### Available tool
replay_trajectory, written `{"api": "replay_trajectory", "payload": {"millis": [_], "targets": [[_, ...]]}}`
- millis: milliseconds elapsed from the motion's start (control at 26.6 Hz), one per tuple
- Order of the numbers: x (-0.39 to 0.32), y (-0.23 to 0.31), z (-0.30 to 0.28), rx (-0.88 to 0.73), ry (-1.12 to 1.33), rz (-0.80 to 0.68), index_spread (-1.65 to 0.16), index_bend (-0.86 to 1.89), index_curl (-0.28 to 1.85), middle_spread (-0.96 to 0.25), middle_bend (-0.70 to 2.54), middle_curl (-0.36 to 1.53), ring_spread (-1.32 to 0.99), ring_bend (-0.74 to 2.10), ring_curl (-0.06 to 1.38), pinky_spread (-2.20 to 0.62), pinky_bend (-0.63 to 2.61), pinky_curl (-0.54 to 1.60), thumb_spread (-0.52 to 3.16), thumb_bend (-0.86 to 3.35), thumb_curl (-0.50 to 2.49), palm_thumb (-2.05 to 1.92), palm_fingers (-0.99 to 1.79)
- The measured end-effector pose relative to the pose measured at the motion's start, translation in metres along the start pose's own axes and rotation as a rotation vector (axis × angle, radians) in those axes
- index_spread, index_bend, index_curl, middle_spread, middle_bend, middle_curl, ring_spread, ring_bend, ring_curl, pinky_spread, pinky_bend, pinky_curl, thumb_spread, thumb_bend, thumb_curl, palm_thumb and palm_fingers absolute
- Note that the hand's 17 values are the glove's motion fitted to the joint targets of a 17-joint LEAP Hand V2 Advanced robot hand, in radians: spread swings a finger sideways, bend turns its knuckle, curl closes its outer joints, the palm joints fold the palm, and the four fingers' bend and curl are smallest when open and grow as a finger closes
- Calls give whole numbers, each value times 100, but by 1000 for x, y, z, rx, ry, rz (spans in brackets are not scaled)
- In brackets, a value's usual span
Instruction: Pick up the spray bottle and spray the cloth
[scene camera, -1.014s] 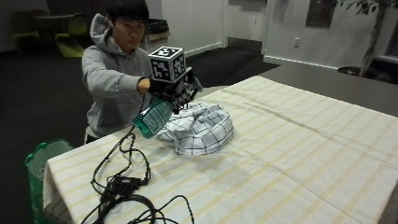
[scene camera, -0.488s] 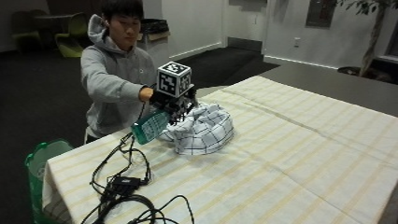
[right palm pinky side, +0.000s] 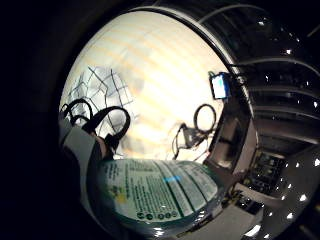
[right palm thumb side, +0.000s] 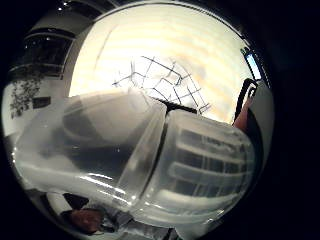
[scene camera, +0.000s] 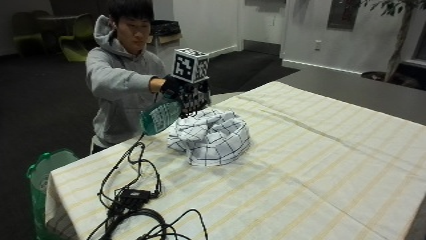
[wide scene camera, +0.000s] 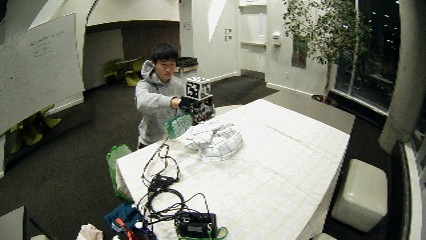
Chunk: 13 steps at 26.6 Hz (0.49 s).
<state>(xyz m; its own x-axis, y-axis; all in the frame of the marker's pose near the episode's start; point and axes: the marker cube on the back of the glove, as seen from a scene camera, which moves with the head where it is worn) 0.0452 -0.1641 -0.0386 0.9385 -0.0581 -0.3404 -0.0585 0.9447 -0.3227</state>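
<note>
A crumpled white cloth with a dark grid (scene camera: 212, 135) lies on the striped tablecloth (scene camera: 313, 170). Just above its near-left edge, my gloved right hand (scene camera: 174, 86) grips a green spray bottle (scene camera: 160, 116), held tilted with its body hanging below the hand. In the thumb side palm view the bottle's clear spray head (right palm thumb side: 135, 155) fills the picture, with the cloth (right palm thumb side: 160, 80) beyond it. The little finger side palm view shows the bottle's green label (right palm pinky side: 160, 192) close up and the cloth (right palm pinky side: 97, 92) further off.
Black cables and a small box (scene camera: 133, 197) lie on the table's near-left corner. A green bag (scene camera: 46, 172) stands beside the table by the person. The wide outside view shows more gear (wide scene camera: 193, 225) at the table's near end.
My hand and the bottle have shifted a little to the right and closer over the cloth. The cloth has stayed put.
</note>
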Motion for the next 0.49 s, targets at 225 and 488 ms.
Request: {"api": "replay_trajectory", "payload": {"millis": [225, 488], "targets": [[-16, -8, 36, -41, -49, -29, -17, 45, 54, -13, 64, 51, -16, 62, 46, -29, 38, 38, 12, -3, 73, 96, 140], [-55, -3, -6, 136, -486, -144, -17, 45, 54, -13, 64, 51, -16, 63, 46, -29, 38, 38, 12, -3, 74, 96, 140]]}}
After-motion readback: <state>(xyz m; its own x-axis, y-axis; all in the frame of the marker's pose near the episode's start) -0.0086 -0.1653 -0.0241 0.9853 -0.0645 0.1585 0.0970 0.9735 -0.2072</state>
